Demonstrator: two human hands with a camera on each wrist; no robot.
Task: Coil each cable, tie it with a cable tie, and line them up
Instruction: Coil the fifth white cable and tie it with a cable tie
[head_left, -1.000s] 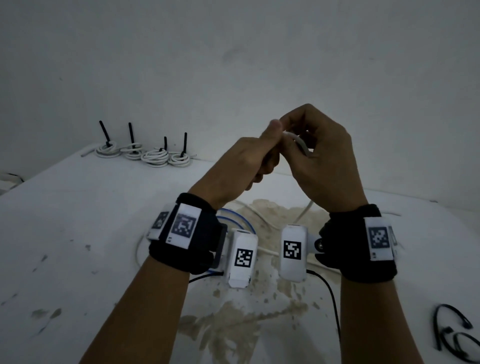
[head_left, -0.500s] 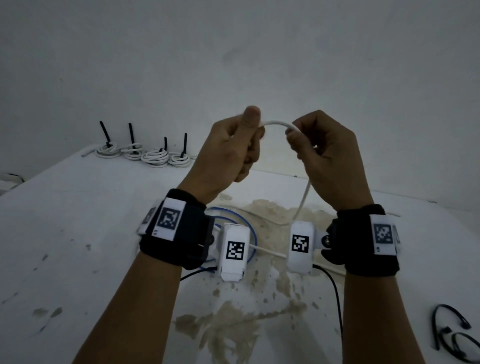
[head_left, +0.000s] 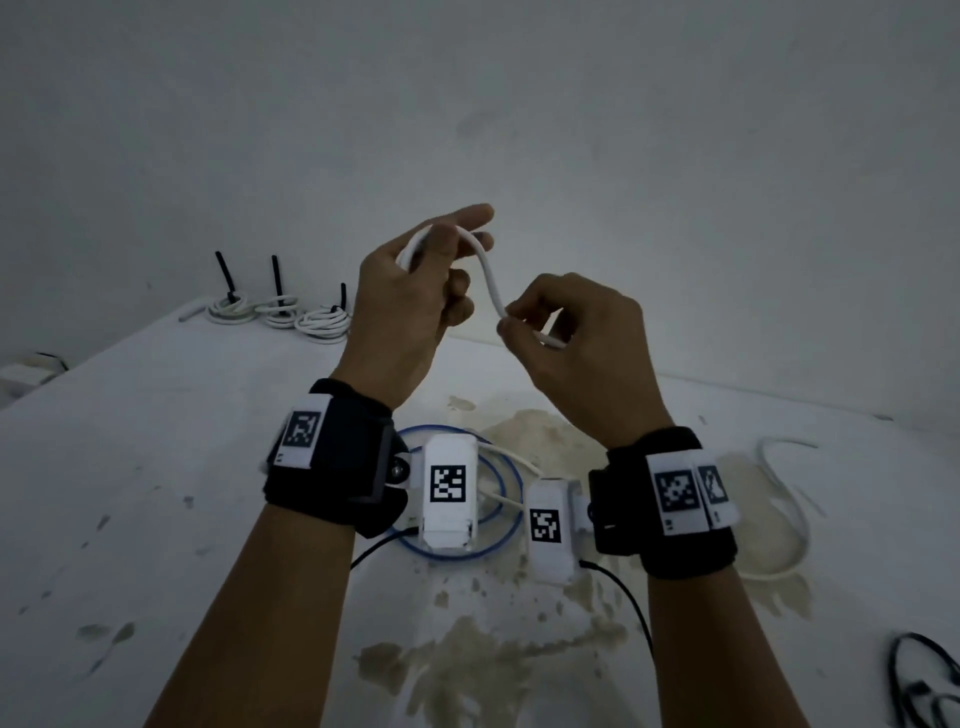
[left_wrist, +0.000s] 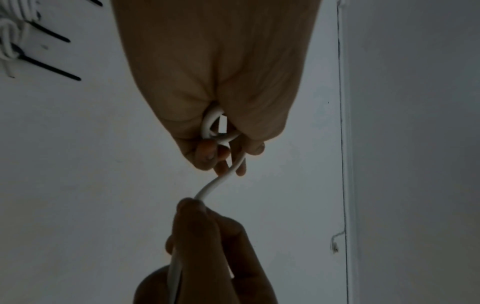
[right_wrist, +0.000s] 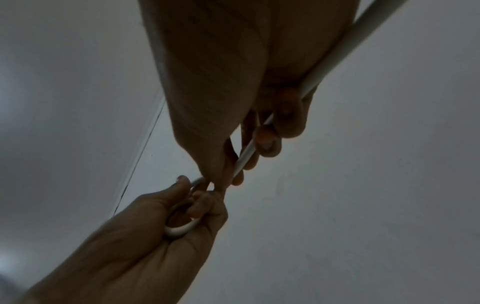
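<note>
Both hands are up over the table, working a white cable between them. The left hand sits a little higher, and it has a small loop of that cable tucked into the palm, the lower fingers curled round it while the index finger pokes out nearly straight above. The left wrist view shows it well: the loop sits right in the crease of the palm, and the cable runs out past the fingertips toward the other hand. The right hand has thumb and forefinger pinched on the cable just below that, with the remaining fingers bent loosely behind. In the right wrist view the cable passes straight between those fingers and trails back under the wrist. Between the two grips the cable hangs in a short S-shaped curve, clear of the table. Down on the stained top, a slack white length curves out to the right of the right wrist. A blue cable lies in a ring under the wrists. At the far left, against the wall, finished coils sit side by side, each with a black tie standing up from it. More black ties lie at the near right corner.
</note>
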